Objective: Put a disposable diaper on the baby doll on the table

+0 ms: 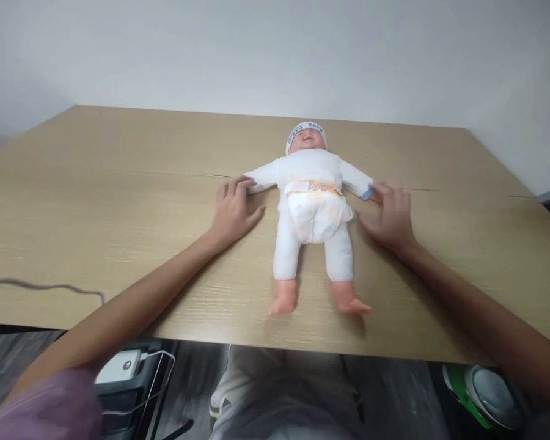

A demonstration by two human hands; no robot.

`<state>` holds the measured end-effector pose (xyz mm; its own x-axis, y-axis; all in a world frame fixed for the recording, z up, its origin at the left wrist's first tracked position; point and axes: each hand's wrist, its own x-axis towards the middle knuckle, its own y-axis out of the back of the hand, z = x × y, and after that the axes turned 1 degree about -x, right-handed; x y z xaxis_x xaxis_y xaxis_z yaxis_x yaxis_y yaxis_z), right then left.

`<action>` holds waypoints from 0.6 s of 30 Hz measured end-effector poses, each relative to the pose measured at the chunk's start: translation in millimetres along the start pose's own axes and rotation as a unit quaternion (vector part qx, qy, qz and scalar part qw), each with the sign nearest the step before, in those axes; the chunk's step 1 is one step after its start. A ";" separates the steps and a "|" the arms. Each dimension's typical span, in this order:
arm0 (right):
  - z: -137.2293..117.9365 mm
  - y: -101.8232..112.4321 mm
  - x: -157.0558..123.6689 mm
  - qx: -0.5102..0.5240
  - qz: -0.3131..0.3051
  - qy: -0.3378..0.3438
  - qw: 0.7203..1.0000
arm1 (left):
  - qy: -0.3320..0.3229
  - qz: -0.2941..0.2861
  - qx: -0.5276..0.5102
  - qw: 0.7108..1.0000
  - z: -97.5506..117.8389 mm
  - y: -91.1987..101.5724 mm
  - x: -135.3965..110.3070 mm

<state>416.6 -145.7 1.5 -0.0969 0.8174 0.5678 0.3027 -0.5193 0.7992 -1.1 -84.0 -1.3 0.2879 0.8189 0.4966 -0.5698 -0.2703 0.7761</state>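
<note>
A baby doll (309,165) lies on its back on the wooden table, head away from me and feet toward the near edge. It wears a white suit, a white headband with blue lettering, and a white diaper (316,214) with an orange printed waistband. My left hand (234,208) rests on the table with fingers spread, its fingertips at the doll's arm on the left. On the other side my right hand (391,217) has its fingers apart, the fingertips at the doll's blue cuff on the right. I see nothing held in either hand.
The wooden table (119,201) reaches back to a pale wall. A grey cable (41,284) lies at its front left. Below the near edge are a white device (121,366) with a cable and, at the right, a green-rimmed container (467,394).
</note>
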 end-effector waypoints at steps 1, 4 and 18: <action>3.2 -12.1 19.7 -0.030 -0.002 -0.002 1.000 | 0.002 -0.001 0.024 1.000 1.3 -11.5 14.0; 3.6 -46.7 72.5 -0.087 -0.046 -0.008 0.995 | 0.026 -0.015 0.076 0.997 7.6 -41.3 55.5; -0.5 -75.9 88.9 -0.046 -0.065 -0.089 0.993 | 0.074 -0.066 0.082 0.992 3.7 -53.7 83.2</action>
<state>384.6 -33.7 -8.7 0.0423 0.9059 0.4215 0.2108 -0.4204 0.8825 56.2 -3.3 -0.3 0.2296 0.9145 0.3330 -0.3979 -0.2241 0.8896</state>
